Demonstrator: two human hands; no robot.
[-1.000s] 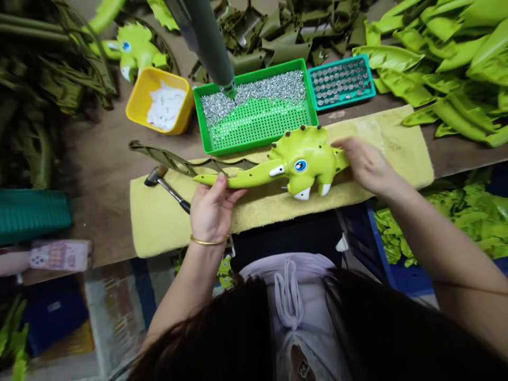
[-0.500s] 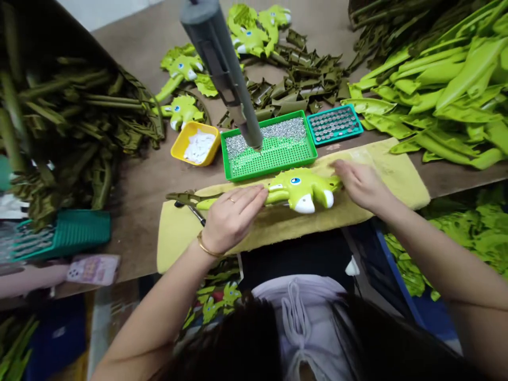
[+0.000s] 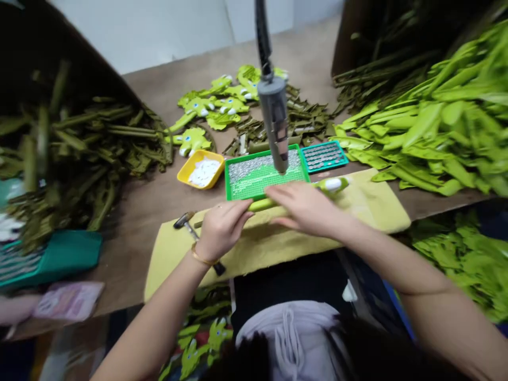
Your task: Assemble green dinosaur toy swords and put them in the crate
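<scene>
A lime-green vinyl toy dinosaur [image 3: 331,184] lies across the yellow towel [image 3: 357,211], mostly covered by my hands. My left hand [image 3: 222,230] grips its tail end, and my right hand [image 3: 307,209] lies over its body. A small hammer [image 3: 184,221] rests on the towel beside my left hand, with its dark handle passing under my left wrist. The tip of a hanging grey press tool [image 3: 273,114] is just above the green pegboard tray [image 3: 265,188], beyond the toy. I cannot see the toy's head or face.
A teal tray of metal studs [image 3: 323,156] and a yellow box of white pieces [image 3: 202,169] stand beside the green tray. Heaps of bright green parts [image 3: 432,127] and dark olive parts [image 3: 79,143] flank the bench. A co-worker's arm [image 3: 16,309] shows at lower left.
The view has tilted up and the scene looks smaller. The toy has turned over, hiding its face, and both hands have moved closer together on it. The hammer now lies under my left wrist.
</scene>
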